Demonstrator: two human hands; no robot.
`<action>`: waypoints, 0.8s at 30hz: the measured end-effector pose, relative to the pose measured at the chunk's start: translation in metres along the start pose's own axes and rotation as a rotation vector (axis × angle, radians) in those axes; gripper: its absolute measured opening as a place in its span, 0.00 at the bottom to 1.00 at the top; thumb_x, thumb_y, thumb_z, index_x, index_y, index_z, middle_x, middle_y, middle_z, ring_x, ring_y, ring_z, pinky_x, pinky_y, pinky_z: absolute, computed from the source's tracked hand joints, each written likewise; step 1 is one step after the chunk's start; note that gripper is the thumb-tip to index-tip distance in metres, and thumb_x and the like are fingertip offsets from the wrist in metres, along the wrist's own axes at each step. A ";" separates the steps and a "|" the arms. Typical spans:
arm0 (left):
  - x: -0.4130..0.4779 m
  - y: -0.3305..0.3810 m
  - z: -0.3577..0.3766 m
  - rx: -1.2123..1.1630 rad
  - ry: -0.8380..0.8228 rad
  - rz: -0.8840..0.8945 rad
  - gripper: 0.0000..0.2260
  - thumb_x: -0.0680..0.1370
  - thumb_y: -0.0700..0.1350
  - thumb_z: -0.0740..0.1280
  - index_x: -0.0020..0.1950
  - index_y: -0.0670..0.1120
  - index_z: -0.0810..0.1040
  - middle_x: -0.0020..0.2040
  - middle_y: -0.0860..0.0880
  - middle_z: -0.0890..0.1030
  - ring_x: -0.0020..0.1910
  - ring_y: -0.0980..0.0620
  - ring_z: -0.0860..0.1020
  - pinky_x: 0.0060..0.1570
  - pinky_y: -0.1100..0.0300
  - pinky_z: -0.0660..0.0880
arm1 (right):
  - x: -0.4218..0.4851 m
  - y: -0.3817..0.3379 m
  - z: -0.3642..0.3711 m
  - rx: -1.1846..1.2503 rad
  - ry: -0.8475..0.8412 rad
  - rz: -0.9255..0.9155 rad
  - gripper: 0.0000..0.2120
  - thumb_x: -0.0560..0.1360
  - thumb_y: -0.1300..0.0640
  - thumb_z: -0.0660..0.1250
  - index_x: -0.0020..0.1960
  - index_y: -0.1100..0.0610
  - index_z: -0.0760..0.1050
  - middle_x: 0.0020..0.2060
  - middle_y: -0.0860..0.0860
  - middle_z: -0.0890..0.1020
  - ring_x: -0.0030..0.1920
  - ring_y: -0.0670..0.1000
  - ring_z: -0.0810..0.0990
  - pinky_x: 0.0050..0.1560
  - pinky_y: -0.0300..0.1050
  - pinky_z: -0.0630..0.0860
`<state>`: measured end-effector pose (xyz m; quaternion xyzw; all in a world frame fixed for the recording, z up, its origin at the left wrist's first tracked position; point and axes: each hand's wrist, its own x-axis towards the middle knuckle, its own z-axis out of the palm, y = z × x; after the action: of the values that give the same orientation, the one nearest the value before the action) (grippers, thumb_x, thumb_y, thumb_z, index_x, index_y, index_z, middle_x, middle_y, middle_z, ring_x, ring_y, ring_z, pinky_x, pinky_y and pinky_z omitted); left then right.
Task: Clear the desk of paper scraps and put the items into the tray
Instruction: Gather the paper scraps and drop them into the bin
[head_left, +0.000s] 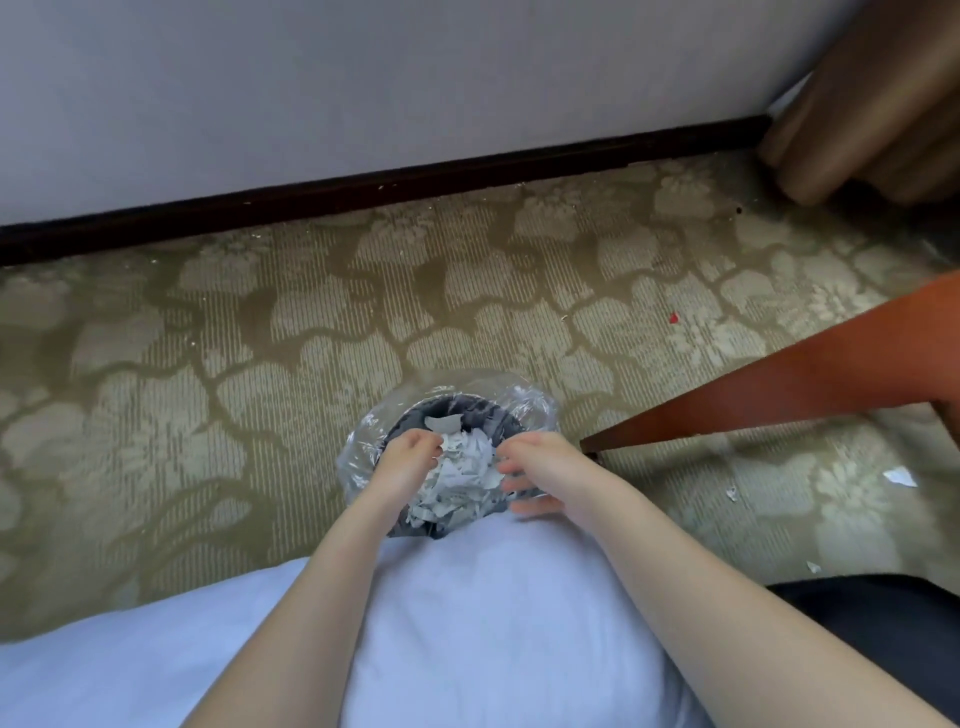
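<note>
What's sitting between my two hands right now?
In the head view, white paper scraps heaped in the lined bin lie between left hand and right hand.

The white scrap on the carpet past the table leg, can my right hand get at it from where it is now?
Probably not without shifting. The right hand is over the bin, and the wooden table leg lies between it and the white scrap.

Glossy clear plastic liner (524, 402) holds matt paper scraps (457, 478); the patterned carpet (260, 338) looks ribbed
</note>
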<state>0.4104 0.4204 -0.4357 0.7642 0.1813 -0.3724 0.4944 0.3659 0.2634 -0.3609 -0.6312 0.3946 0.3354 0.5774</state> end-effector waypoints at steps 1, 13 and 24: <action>-0.005 0.002 0.001 0.045 -0.022 0.036 0.10 0.80 0.47 0.56 0.55 0.46 0.75 0.54 0.47 0.79 0.53 0.50 0.76 0.45 0.57 0.69 | -0.004 0.003 -0.003 -0.003 0.015 -0.017 0.10 0.78 0.55 0.59 0.58 0.56 0.73 0.48 0.52 0.77 0.44 0.49 0.77 0.35 0.43 0.79; -0.119 0.079 0.017 0.777 -0.298 0.502 0.11 0.80 0.51 0.57 0.58 0.49 0.73 0.55 0.51 0.77 0.53 0.53 0.75 0.48 0.59 0.70 | -0.103 0.017 -0.080 -0.362 0.124 -0.343 0.09 0.77 0.58 0.59 0.39 0.52 0.74 0.34 0.51 0.79 0.33 0.48 0.76 0.30 0.40 0.72; -0.312 0.205 0.060 1.226 -0.500 1.044 0.14 0.79 0.58 0.56 0.60 0.54 0.72 0.56 0.56 0.78 0.53 0.59 0.77 0.56 0.59 0.74 | -0.312 0.027 -0.147 -0.872 0.522 -0.654 0.06 0.75 0.47 0.61 0.49 0.45 0.75 0.42 0.42 0.79 0.44 0.46 0.77 0.47 0.47 0.75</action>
<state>0.3140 0.3040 -0.0890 0.7781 -0.5445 -0.2866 0.1263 0.1920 0.1512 -0.0831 -0.9597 0.1348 0.1056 0.2226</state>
